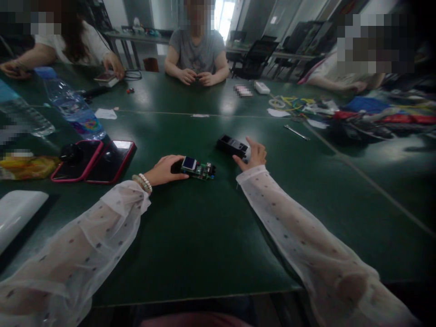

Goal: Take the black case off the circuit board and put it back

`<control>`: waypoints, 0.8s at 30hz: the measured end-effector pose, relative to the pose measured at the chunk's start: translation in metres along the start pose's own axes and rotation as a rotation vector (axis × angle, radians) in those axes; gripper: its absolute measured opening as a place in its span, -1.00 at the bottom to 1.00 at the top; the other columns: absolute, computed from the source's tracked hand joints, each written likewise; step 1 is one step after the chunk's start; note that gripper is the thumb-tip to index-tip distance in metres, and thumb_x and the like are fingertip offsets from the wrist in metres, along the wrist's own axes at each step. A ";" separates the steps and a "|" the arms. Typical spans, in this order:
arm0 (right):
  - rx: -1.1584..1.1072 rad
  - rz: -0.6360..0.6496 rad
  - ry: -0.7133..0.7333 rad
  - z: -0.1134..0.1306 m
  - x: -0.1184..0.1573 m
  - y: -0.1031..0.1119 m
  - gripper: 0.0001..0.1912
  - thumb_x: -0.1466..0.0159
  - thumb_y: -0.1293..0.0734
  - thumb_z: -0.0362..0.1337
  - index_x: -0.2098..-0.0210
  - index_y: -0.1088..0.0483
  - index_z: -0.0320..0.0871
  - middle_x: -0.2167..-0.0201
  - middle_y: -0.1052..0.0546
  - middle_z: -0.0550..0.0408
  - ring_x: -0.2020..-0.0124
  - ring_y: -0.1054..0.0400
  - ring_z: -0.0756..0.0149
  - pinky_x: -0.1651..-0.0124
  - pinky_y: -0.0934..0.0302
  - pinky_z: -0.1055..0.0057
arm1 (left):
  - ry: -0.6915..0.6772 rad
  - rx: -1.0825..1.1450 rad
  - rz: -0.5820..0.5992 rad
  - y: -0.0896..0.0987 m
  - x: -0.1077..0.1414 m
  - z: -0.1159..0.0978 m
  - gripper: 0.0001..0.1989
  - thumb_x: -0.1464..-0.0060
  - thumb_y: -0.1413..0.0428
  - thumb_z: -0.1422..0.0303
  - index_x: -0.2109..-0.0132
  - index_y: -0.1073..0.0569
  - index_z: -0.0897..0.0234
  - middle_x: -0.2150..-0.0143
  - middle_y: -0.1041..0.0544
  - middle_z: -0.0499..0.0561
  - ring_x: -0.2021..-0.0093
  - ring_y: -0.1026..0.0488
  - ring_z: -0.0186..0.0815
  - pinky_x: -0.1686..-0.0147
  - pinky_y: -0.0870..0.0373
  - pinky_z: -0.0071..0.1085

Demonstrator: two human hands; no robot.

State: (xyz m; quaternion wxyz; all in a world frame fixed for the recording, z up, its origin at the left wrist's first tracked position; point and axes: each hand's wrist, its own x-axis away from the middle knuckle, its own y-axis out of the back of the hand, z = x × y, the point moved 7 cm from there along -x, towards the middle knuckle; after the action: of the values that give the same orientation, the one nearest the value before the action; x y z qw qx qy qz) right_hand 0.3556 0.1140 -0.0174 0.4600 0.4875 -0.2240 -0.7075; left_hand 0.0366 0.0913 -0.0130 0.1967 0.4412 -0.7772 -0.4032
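Observation:
My left hand grips a small circuit board by its left end, thumb at the near side and fingers at the far side. A small dark square screen sits on the board, and black connectors stick out at its right end. Farther off and to the right, my right hand has thumb and fingers around the right end of a black plastic casing with openings in its top. Something pale shows between those fingers, too blurred to name. The board and the casing are apart, both low over the green table.
Two phones lie left of my left hand, with water bottles behind them. A white object is at the near left. A wrench and a heap of cables lie to the right. Three people sit across the table.

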 end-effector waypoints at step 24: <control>-0.432 -0.156 0.462 0.096 0.035 0.037 -0.49 -0.22 -0.39 -0.18 -0.16 -0.31 0.02 0.02 -0.45 -0.04 -0.01 -0.39 0.12 0.00 -0.41 0.09 | -0.025 -0.002 -0.037 0.000 -0.001 0.002 -0.31 -0.01 -0.22 -0.04 -0.19 -0.35 0.24 -0.20 -0.43 0.19 -0.20 -0.34 0.01 -0.22 -0.16 0.06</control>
State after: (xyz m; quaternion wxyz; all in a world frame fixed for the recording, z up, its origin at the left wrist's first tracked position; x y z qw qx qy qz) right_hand 0.2824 0.0534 0.0349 0.5357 0.5419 0.0796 -0.6427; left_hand 0.0359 0.0927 -0.0140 0.1800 0.4502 -0.7710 -0.4130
